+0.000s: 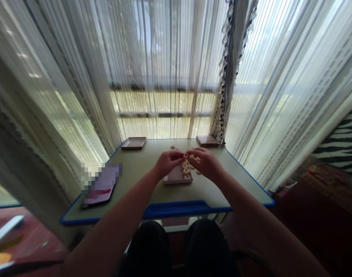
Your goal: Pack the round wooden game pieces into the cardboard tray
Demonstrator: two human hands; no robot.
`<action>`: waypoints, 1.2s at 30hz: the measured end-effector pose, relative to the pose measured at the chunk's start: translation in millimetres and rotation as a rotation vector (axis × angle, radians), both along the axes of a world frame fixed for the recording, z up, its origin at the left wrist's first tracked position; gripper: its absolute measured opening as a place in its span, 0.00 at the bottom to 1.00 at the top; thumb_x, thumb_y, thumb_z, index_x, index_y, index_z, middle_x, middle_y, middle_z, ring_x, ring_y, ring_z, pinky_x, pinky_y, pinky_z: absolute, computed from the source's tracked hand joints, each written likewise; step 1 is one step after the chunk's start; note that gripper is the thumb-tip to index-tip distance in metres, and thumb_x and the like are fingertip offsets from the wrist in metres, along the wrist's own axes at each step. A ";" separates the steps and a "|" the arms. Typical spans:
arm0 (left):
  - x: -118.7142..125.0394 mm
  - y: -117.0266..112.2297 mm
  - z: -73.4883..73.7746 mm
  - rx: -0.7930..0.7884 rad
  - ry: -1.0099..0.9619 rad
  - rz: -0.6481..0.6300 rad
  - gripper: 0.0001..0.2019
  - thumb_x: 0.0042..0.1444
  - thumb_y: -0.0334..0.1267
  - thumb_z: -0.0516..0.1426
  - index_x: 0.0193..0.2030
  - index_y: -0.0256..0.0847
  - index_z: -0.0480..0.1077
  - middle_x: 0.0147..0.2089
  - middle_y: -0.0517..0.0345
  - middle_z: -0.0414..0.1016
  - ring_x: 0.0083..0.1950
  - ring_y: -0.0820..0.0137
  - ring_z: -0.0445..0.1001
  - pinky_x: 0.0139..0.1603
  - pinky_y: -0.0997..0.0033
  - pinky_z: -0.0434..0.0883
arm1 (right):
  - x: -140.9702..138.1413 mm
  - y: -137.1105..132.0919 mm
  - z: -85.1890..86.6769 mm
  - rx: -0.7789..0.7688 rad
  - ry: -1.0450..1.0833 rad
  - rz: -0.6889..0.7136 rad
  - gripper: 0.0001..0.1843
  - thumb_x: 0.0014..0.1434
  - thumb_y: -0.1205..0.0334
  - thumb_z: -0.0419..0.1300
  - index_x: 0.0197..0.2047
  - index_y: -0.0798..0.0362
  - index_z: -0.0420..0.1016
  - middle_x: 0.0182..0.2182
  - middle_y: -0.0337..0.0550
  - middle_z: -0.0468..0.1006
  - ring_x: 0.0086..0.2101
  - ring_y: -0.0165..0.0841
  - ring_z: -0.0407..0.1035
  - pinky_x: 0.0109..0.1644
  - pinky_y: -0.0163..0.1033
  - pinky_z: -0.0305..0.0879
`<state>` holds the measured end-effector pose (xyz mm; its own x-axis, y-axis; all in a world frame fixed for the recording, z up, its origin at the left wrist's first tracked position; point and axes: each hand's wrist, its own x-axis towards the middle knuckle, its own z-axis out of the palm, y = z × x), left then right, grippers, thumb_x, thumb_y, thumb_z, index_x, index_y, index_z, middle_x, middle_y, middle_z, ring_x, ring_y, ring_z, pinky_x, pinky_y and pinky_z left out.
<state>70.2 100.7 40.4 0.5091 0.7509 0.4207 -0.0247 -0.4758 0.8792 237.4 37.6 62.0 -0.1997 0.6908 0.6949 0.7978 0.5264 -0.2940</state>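
Observation:
Over the table my left hand and my right hand meet, fingers closed in pinches. A round wooden Chinese chess piece is between their fingertips, and both hands appear to grip it. Below them sits a shallow open box, partly hidden by my left hand. Along the box's right side runs a row of several round pieces with dark markings. More loose pieces lie on the table by my right hand, some of them covered by its fingers. One further piece lies beyond my left hand.
The pale table has a blue edge and a blue front tray. A shallow box lid lies at the far left, a flat wooden box at the far right. A pixelated tablet-like object rests at the left edge. Curtains hang behind.

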 end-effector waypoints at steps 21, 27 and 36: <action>-6.2 -38.5 -26.8 0.653 0.406 0.251 0.08 0.50 0.37 0.56 0.36 0.40 0.74 0.34 0.54 0.75 0.37 0.69 0.70 0.41 0.69 0.67 | -3.1 -27.2 -65.0 -0.136 0.237 -0.042 0.10 0.50 0.61 0.59 0.38 0.52 0.75 0.32 0.42 0.76 0.25 0.27 0.64 0.30 0.33 0.63; -8.1 -34.5 -27.5 0.666 0.449 0.253 0.08 0.49 0.32 0.55 0.33 0.39 0.76 0.33 0.54 0.75 0.39 0.68 0.70 0.44 0.67 0.67 | -5.6 -28.3 -64.1 -0.196 0.209 -0.063 0.08 0.50 0.62 0.59 0.35 0.52 0.74 0.31 0.40 0.76 0.27 0.28 0.64 0.33 0.34 0.63; -8.1 -33.1 -28.8 0.685 0.494 0.241 0.11 0.47 0.27 0.53 0.33 0.41 0.76 0.33 0.56 0.75 0.38 0.67 0.68 0.42 0.67 0.67 | -4.4 -26.9 -66.6 -0.222 0.178 -0.082 0.08 0.49 0.61 0.59 0.35 0.52 0.73 0.31 0.41 0.72 0.27 0.27 0.61 0.35 0.34 0.62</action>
<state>62.1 67.5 11.7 0.6125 0.5244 0.5915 0.4525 -0.8461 0.2816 233.0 10.7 -4.6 -0.0258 0.8387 0.5440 0.7606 0.3696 -0.5338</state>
